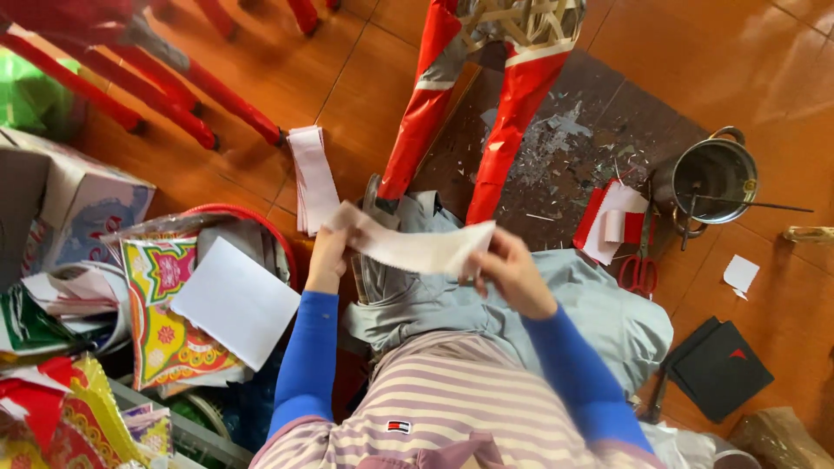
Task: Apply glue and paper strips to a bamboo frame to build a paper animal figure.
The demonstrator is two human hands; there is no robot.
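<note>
Two hands pinch a white paper strip (pixel 417 247) above the lap: left hand (pixel 327 254) grips one end, right hand (pixel 508 271) the other. Thin and floppy, it likely tears easily; holding it by the ends seems safest. Red scissors (pixel 640 269) lie nearby on the floor (pixel 365 95).

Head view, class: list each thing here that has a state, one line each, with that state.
White paper strip: held stretched between left hand and right hand.
Red scissors: lying on the floor, untouched.
Metal pot: upright, uncovered, stick resting across it.
White sheet: lying flat on the pile.
</note>
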